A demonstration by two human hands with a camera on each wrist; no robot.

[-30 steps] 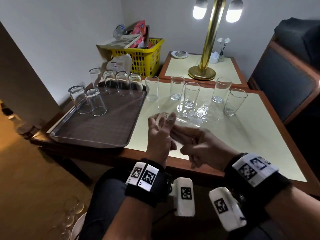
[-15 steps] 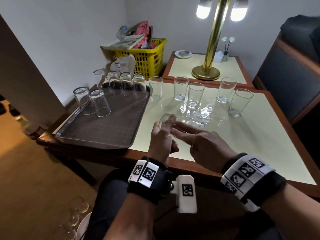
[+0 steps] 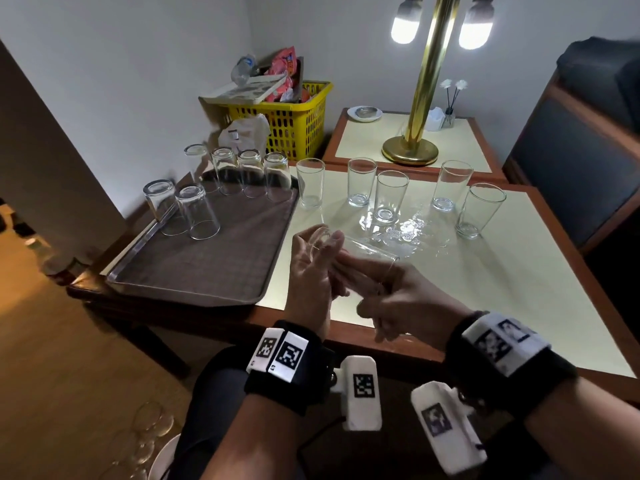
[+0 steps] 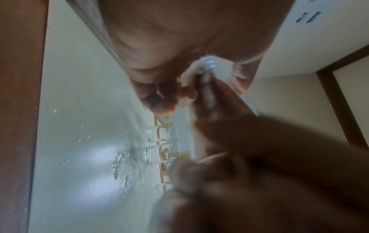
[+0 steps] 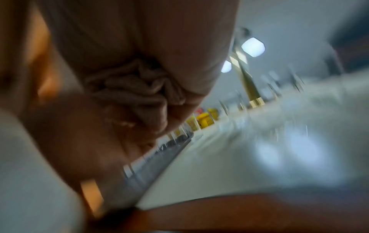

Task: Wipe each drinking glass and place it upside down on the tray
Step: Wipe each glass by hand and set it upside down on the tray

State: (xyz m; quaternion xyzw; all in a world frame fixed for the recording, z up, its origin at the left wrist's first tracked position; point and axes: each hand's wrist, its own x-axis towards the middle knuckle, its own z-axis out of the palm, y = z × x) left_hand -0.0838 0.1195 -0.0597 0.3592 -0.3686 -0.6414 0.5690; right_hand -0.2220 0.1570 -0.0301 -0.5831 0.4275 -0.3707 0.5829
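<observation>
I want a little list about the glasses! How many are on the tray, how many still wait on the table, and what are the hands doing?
glasses on tray: six, upside down, on the brown tray
glasses on table: five, upright, on the cream table
held glass: one glass, lying sideways above the table
left hand: left hand holds the glass's base end
right hand: right hand at the glass's open end, fingers reaching into it
table surface: water drops among the upright glasses
</observation>
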